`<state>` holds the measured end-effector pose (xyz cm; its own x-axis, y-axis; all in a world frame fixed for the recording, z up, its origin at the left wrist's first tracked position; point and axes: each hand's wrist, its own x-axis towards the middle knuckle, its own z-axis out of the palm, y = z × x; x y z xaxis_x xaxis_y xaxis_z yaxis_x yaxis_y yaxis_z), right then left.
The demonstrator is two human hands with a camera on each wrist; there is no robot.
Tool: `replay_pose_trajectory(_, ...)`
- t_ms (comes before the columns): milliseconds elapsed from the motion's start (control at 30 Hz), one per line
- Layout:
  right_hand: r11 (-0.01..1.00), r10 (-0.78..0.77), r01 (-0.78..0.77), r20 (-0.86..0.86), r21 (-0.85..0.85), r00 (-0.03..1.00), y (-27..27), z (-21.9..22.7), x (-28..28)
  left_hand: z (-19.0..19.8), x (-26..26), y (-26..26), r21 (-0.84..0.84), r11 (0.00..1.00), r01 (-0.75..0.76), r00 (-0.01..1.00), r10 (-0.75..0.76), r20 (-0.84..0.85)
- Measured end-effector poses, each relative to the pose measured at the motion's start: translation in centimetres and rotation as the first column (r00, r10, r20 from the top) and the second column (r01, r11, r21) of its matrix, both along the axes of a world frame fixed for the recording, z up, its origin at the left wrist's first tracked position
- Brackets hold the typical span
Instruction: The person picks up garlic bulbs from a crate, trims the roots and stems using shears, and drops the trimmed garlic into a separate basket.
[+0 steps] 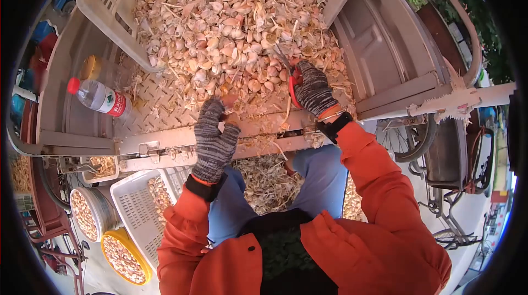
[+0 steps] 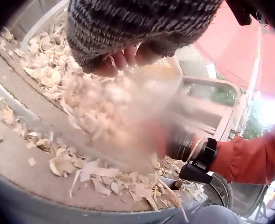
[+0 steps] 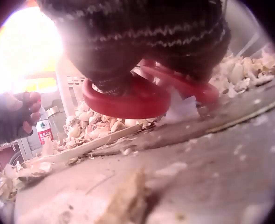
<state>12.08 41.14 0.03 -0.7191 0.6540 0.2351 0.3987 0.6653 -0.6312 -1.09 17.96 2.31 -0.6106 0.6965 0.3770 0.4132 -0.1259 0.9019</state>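
Observation:
In a grey knit glove with bare fingertips, the right hand (image 1: 315, 90) grips red-handled scissors (image 1: 293, 92), blades towards the garlic pile (image 1: 236, 36). The right wrist view shows fingers through the red handle loops (image 3: 126, 108), low over the bed; the blades are hidden there. The left hand (image 1: 213, 143), gloved alike, hovers at the bed's front edge, left of the scissors. Its fingers are loosely bent and apart, with nothing visible between them. From the left wrist view, the left hand (image 2: 137, 30) is above loose garlic (image 2: 49, 70), and the right hand (image 2: 180, 142) is partly blurred.
A red-capped bottle (image 1: 104, 98) lies on the bed's left side, by a white crate (image 1: 118, 25). Below left stand another crate (image 1: 135, 215), a bucket (image 1: 104, 212) and a yellow tub (image 1: 146, 267) with garlic. Husks (image 1: 269, 182) lie between the knees. Metal side walls (image 1: 379, 36) border the bed.

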Motion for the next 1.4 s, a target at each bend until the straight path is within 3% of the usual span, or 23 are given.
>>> replay_pose_trajectory(67,0.982,-0.014,0.022,0.042,-0.190,0.999,-0.7,1.0,1.7,-1.2,-0.5,3.0,-0.185,0.981,0.050,0.987,-0.078,-0.143)
replay_pose_trajectory(133,0.994,0.004,-0.003,0.008,-0.109,1.000,-2.3,1.0,3.8,-2.4,-0.3,6.6,-0.246,0.967,0.067,0.960,-0.130,-0.248)
replay_pose_trajectory(200,0.979,0.051,-0.037,0.063,-0.201,0.997,-4.7,1.9,5.9,-2.1,0.5,10.2,-0.331,0.943,-0.033,0.827,-0.160,-0.538)
replay_pose_trajectory(267,0.927,0.079,-0.073,0.003,-0.369,0.997,-7.3,1.7,8.1,-0.7,1.2,12.8,-0.455,0.888,-0.064,0.792,-0.232,-0.565)
replay_pose_trajectory(333,0.830,0.022,-0.108,-0.162,-0.547,0.987,-7.8,1.4,9.2,0.1,1.6,14.8,-0.572,0.814,-0.100,0.756,-0.311,-0.576)
replay_pose_trajectory(400,0.557,-0.211,-0.057,-0.207,-0.829,0.955,-7.5,2.7,10.5,0.6,2.3,16.2,-0.733,0.667,-0.135,0.733,-0.430,-0.527)
replay_pose_trajectory(433,0.782,-0.198,0.024,-0.212,-0.623,0.957,-6.7,3.1,10.3,0.1,2.5,16.4,-0.691,0.697,-0.191,0.682,-0.412,-0.605)
replay_pose_trajectory(467,0.782,-0.203,0.026,-0.216,-0.623,0.955,-5.2,2.9,9.7,-0.3,2.7,16.5,-0.689,0.699,-0.190,0.677,-0.415,-0.608)
replay_pose_trajectory(533,0.960,-0.194,0.135,-0.232,-0.247,0.953,-1.7,1.9,8.0,-0.3,3.2,16.3,-0.689,0.686,-0.235,0.703,-0.369,-0.608)
replay_pose_trajectory(733,0.995,-0.026,0.035,0.097,-0.092,0.995,3.6,0.4,1.8,-1.4,2.9,12.3,-0.586,0.783,-0.209,0.648,-0.338,-0.682)
replay_pose_trajectory(800,1.000,-0.012,0.015,0.108,-0.024,0.994,3.7,0.5,0.8,-1.4,2.5,10.7,-0.499,0.866,-0.038,0.917,-0.168,-0.363)
replay_pose_trajectory(867,1.000,-0.011,0.008,0.175,0.016,0.985,3.3,1.4,0.2,-1.5,2.8,9.6,-0.393,0.919,0.008,0.986,-0.073,-0.151)
replay_pose_trajectory(900,0.994,0.005,-0.019,0.130,0.105,0.992,3.5,1.1,0.1,-1.8,2.9,9.3,-0.201,0.973,0.110,0.924,-0.026,0.382)
replay_pose_trajectory(933,0.993,0.008,-0.024,0.133,0.116,0.991,3.8,1.0,-0.1,-2.0,2.9,9.1,0.032,0.995,0.093,0.595,-0.081,0.800)
replay_pose_trajectory(967,0.992,0.007,-0.027,0.161,0.125,0.987,3.9,0.8,-0.1,-2.4,3.2,9.1,0.106,0.991,0.080,0.452,-0.131,0.883)
replay_pose_trajectory(1000,0.991,0.006,-0.032,0.191,0.133,0.982,3.8,1.0,-0.2,-2.6,3.4,9.2,0.116,0.990,0.074,0.445,-0.137,0.885)
replay_pose_trajectory(1067,0.989,0.001,-0.034,0.226,0.143,0.974,3.8,1.4,0.1,-3.3,3.6,9.4,0.236,0.968,0.081,0.175,-0.247,0.953)
replay_pose_trajectory(1100,0.996,-0.022,-0.003,0.266,0.094,0.964,3.6,1.9,0.3,-3.3,3.6,9.5,0.245,0.966,0.081,0.139,-0.254,0.957)
replay_pose_trajectory(1133,0.998,-0.042,0.030,0.306,0.046,0.951,3.3,2.3,0.5,-3.3,3.6,9.5,0.253,0.965,0.073,0.131,-0.261,0.956)
replay_pose_trajectory(1200,0.996,-0.079,0.064,0.247,0.070,0.966,2.3,2.4,2.0,-2.9,4.0,9.6,0.140,0.972,0.188,0.370,-0.202,0.907)
replay_pose_trajectory(1233,0.988,-0.070,0.086,0.122,-0.128,0.990,2.1,2.0,2.8,-2.6,4.1,9.5,0.129,0.962,0.241,0.400,-0.220,0.890)
replay_pose_trajectory(1300,0.799,-0.176,0.023,-0.196,-0.602,0.965,1.1,1.7,3.6,-2.2,5.2,9.6,0.204,0.944,0.259,0.300,-0.279,0.912)
replay_pose_trajectory(1400,0.895,0.004,-0.140,-0.308,-0.423,0.952,-2.2,2.7,4.3,-1.8,6.6,9.1,0.364,0.894,0.262,0.176,-0.415,0.893)
